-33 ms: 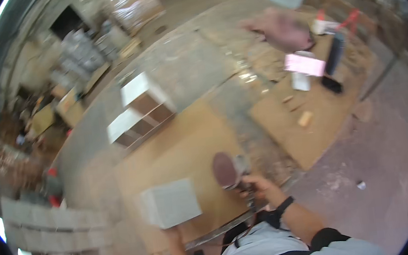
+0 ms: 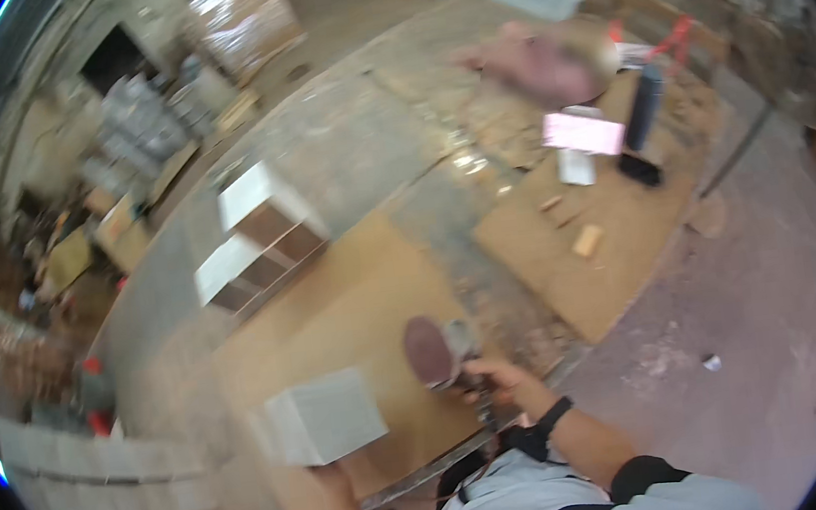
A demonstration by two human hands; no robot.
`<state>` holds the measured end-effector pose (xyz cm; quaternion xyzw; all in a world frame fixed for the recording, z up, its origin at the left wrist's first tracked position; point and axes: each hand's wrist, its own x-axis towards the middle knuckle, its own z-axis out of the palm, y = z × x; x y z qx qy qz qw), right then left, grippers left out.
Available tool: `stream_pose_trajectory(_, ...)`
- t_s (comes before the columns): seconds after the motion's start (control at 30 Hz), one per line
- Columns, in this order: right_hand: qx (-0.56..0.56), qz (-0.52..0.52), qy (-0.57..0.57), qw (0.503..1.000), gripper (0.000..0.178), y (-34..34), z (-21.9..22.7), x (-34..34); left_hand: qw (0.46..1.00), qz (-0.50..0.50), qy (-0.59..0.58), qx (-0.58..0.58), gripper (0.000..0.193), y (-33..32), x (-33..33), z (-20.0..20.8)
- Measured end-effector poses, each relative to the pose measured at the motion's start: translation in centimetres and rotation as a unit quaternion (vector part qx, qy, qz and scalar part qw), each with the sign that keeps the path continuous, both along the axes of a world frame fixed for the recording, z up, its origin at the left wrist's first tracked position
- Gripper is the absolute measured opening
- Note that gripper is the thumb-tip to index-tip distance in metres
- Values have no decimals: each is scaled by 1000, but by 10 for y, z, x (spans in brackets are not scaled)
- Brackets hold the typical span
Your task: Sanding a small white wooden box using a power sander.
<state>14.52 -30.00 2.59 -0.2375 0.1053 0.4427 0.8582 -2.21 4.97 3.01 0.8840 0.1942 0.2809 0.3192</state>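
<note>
at r fingers (image 2: 482,368), rnd maroon-disc sander (image 2: 437,351)

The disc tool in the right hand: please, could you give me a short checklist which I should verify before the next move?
1. Right hand gripping the disc tool: ok, fingers closed around it.
2. Tool apart from the white box: ok, brown board shows between them.
3. Left hand holding the box firmly: cannot tell; it is at the near lower edge, fingers mostly hidden.
4. Box resting flat on the board: cannot tell, its underside is hidden.
5. Disc stopped: cannot tell from this picture.
6. White-and-brown boxes away from the tool: ok, they stand farther off.
</note>
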Motion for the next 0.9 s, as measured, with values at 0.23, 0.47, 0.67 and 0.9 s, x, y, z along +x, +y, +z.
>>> stream_pose_trajectory(0.23,70,-10,-22,997,33,-4,23,5,986,116,106,45,37,-8,46,-33)
stream_pose_trajectory(0.47,71,3,-15,997,34,-1,24,5,971,105,203,64,36,14,45,-63)
stream_pose_trajectory(0.67,35,-27,-44,998,34,-3,28,5,986,41,73,144,31,-39,63,4)
stream_pose_trajectory(0.9,-46,-28,-53,997,36,3,13,4,982,3,76,173,31,-30,68,-56)
